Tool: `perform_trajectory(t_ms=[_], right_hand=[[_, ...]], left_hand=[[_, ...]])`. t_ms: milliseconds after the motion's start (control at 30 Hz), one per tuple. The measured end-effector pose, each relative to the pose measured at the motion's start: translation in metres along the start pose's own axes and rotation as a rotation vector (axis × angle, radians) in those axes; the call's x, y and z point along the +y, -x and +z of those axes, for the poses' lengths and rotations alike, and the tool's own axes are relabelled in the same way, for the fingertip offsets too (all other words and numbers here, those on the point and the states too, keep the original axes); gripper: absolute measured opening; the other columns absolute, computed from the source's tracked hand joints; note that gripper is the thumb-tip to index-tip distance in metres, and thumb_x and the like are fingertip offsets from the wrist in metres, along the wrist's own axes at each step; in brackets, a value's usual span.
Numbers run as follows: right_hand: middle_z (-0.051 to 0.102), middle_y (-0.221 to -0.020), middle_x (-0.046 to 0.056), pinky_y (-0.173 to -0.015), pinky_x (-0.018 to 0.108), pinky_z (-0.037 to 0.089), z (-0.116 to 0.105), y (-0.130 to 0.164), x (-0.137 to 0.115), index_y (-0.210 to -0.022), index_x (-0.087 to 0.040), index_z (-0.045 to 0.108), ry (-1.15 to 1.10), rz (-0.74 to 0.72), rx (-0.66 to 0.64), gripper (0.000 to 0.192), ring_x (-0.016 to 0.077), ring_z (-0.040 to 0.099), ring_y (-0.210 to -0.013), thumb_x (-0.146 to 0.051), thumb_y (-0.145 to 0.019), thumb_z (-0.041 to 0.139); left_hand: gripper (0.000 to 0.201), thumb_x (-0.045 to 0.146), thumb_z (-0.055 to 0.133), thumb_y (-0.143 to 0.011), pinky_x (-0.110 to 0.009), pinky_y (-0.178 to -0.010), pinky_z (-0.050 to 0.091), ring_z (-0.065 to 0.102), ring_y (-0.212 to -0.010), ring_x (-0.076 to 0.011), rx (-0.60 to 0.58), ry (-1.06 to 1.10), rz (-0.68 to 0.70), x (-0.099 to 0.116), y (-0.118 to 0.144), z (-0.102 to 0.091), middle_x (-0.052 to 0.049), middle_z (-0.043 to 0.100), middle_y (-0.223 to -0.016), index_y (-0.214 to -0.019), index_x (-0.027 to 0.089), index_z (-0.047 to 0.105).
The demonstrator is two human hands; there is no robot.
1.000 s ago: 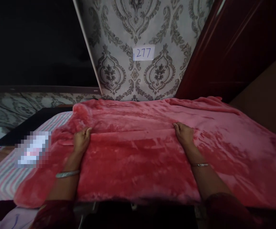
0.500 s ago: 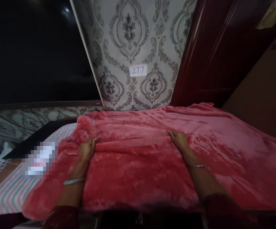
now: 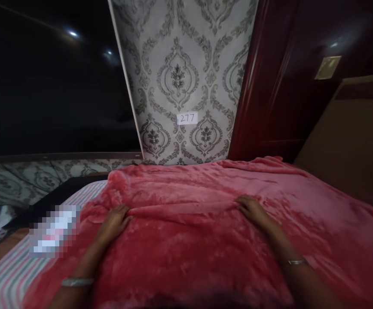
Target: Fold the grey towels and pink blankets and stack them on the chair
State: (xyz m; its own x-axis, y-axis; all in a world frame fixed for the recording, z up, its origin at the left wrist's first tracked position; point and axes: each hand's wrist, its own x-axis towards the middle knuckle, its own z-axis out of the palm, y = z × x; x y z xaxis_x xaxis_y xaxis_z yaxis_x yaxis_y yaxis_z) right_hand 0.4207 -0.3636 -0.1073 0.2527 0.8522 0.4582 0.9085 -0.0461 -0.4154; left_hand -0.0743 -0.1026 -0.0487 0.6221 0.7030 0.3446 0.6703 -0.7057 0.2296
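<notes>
A plush red blanket point(image 3: 180, 253) is spread in front of me, with a long raised fold running sideways across it. My left hand point(image 3: 117, 219) is closed on the left end of this fold, fingers bent over the pile. At the fold's right end, my right hand point(image 3: 251, 209) pinches the fabric with curled fingers. Between the two hands the fold lies fairly straight. Both palms face down, and the fingertips are partly buried in the plush. Each wrist carries a bracelet.
A striped cloth point(image 3: 9, 270) with a pixelated patch lies left of the blanket. Behind stand a large black screen point(image 3: 54, 94), patterned wallpaper point(image 3: 176, 81) with a paper label point(image 3: 187, 118) reading 277, and a dark red panel point(image 3: 270, 107). A brown board point(image 3: 354, 146) leans at the right.
The view has tipped upward, so wall and blanket sit lower in the picture. My hands stay on the same fold, slightly farther apart, and the forearms stretch further forward.
</notes>
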Motion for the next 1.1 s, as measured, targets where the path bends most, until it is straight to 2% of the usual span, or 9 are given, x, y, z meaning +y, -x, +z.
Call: perform_trajectory(t_ms=[100,200,300,467,633,700,800,933,1100], right_hand=[[0.071,-0.088,0.011,-0.082,0.037,0.05,-0.008,-0.001,-0.011,-0.083,-0.019,0.068,0.053,0.031,0.081,0.026,0.0235,0.064,-0.086,-0.028,-0.09,0.045],[0.071,-0.089,0.011,-0.082,0.038,0.051,-0.02,0.005,-0.018,-0.086,-0.02,0.068,0.06,0.013,0.18,0.025,0.024,0.064,-0.087,-0.028,-0.09,0.044],[0.072,-0.088,0.011,-0.08,0.039,0.052,-0.029,0.022,-0.018,-0.086,-0.021,0.068,0.015,0.007,0.213,0.027,0.0248,0.065,-0.085,-0.033,-0.092,0.044],[0.074,-0.092,0.011,-0.083,0.041,0.053,-0.032,0.043,-0.012,-0.091,-0.022,0.07,-0.009,0.035,0.183,0.028,0.0257,0.067,-0.089,-0.035,-0.09,0.046],[0.074,-0.093,0.012,-0.084,0.041,0.053,-0.028,0.039,-0.011,-0.091,-0.02,0.071,0.016,0.067,0.155,0.029,0.0259,0.067,-0.089,-0.036,-0.09,0.046],[0.074,-0.097,0.013,-0.086,0.041,0.052,-0.026,0.037,-0.01,-0.094,-0.019,0.072,0.051,0.051,0.129,0.029,0.0263,0.067,-0.091,-0.035,-0.088,0.048],[0.075,-0.098,0.014,-0.086,0.043,0.051,-0.028,0.036,-0.007,-0.091,-0.018,0.072,0.122,0.058,0.109,0.028,0.028,0.067,-0.091,-0.031,-0.083,0.049],[0.075,-0.092,0.015,-0.082,0.045,0.052,-0.04,0.039,-0.002,-0.084,-0.02,0.071,0.108,0.139,0.169,0.028,0.0294,0.069,-0.086,-0.032,-0.08,0.045],[0.073,-0.089,0.02,-0.072,0.048,0.048,-0.038,0.055,0.01,-0.077,-0.028,0.069,0.068,0.171,0.269,0.024,0.0323,0.068,-0.079,-0.042,-0.076,0.05]], left_hand=[[0.018,0.03,0.045,-0.084,-0.04,-0.086,0.054,0.067,-0.091,-0.0274,0.075,0.004,-0.004,0.0,0.001,-0.004,-0.01,0.071,-0.092,-0.083,0.023,0.062],[0.02,0.031,0.042,-0.086,-0.042,-0.085,0.054,0.067,-0.09,-0.0287,0.18,-0.032,0.017,0.002,0.008,-0.012,-0.01,0.069,-0.093,-0.086,0.024,0.06],[0.021,0.035,0.041,-0.087,-0.042,-0.082,0.054,0.067,-0.089,-0.0291,0.204,-0.046,0.021,0.001,0.017,-0.021,-0.01,0.069,-0.094,-0.088,0.025,0.059],[0.025,0.044,0.044,-0.086,-0.043,-0.081,0.054,0.066,-0.087,-0.0292,0.143,-0.064,0.069,-0.004,0.023,-0.023,-0.01,0.069,-0.091,-0.086,0.025,0.06],[0.031,0.048,0.041,-0.087,-0.044,-0.083,0.052,0.066,-0.086,-0.0298,0.029,-0.09,0.06,-0.01,0.024,-0.021,-0.011,0.069,-0.089,-0.081,0.024,0.059],[0.028,0.045,0.039,-0.087,-0.044,-0.083,0.052,0.066,-0.086,-0.0294,0.035,-0.09,0.013,-0.015,0.026,-0.022,-0.011,0.069,-0.088,-0.082,0.024,0.057],[0.022,0.039,0.042,-0.087,-0.042,-0.083,0.053,0.067,-0.089,-0.0289,0.116,-0.083,-0.044,-0.019,0.025,-0.027,-0.011,0.07,-0.093,-0.087,0.024,0.057],[0.019,0.035,0.044,-0.089,-0.04,-0.083,0.052,0.066,-0.092,-0.0283,0.141,-0.097,-0.056,-0.016,0.024,-0.03,-0.011,0.069,-0.096,-0.091,0.023,0.059],[0.011,0.024,0.051,-0.09,-0.036,-0.08,0.049,0.066,-0.09,-0.0248,0.009,-0.05,-0.065,0.004,0.045,-0.014,-0.01,0.069,-0.096,-0.089,0.02,0.061]])
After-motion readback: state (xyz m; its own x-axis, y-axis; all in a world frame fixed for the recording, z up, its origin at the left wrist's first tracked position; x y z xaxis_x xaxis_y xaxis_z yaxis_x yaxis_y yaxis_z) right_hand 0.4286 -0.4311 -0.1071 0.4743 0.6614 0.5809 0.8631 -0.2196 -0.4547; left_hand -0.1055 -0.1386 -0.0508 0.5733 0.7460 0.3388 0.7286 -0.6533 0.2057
